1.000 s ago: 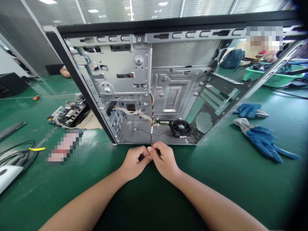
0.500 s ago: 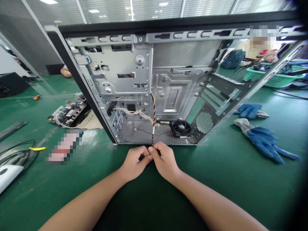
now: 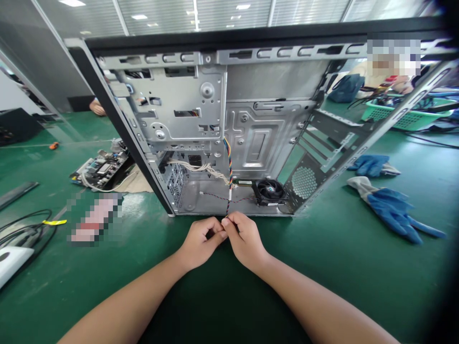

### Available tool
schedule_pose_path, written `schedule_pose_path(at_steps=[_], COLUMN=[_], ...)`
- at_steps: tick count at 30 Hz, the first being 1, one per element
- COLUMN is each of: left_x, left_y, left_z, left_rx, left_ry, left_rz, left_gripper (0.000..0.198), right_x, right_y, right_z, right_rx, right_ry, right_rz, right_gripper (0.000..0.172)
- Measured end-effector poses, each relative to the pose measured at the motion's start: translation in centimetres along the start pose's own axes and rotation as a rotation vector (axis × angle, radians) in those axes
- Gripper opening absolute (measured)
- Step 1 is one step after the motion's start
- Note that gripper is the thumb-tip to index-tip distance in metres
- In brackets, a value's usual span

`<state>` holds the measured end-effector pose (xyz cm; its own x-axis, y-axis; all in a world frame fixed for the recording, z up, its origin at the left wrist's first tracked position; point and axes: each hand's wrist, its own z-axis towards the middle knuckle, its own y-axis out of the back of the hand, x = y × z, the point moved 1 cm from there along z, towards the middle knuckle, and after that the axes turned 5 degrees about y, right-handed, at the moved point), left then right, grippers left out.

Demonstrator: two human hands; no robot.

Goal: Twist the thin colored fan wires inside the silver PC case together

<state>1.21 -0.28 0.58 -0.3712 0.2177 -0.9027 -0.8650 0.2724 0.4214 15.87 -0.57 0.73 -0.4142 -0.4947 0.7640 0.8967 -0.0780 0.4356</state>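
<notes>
An open grey metal computer case lies on the green table, its inside facing me. A twisted multicoloured cable runs down out of the case to my hands at its front edge. My left hand and my right hand meet there, both pinched shut on the cable's end. What sits at the very tip is hidden by my fingers. A small black fan lies on the case floor just right of the cable, and a thin red-and-black wire crosses in front of it.
A bare circuit board lies left of the case. Blue work gloves lie to the right, with a green basket behind them where another person sits. Black cables and a white device lie at the far left.
</notes>
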Motion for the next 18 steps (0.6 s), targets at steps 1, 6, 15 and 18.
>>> schedule_pose_path(at_steps=[1, 6, 15, 18], left_x=[-0.06, -0.32, -0.28, -0.18], left_y=[0.00, 0.01, -0.01, -0.03], left_z=[0.01, 0.05, -0.02, 0.03], left_rx=[-0.004, -0.024, -0.016, 0.001], left_ry=[-0.003, -0.029, 0.011, 0.017], left_rz=[0.000, 0.002, -0.021, -0.039], left_gripper=[0.025, 0.027, 0.025, 0.023], right_x=[0.03, 0.05, -0.19, -0.20], right_y=[0.02, 0.04, 0.01, -0.06], right_z=[0.00, 0.04, 0.12, 0.11], right_rx=[-0.005, -0.033, -0.045, -0.027], right_ry=[-0.003, -0.019, -0.033, -0.022], right_rz=[0.000, -0.024, -0.021, -0.014], right_gripper=[0.027, 0.028, 0.029, 0.029])
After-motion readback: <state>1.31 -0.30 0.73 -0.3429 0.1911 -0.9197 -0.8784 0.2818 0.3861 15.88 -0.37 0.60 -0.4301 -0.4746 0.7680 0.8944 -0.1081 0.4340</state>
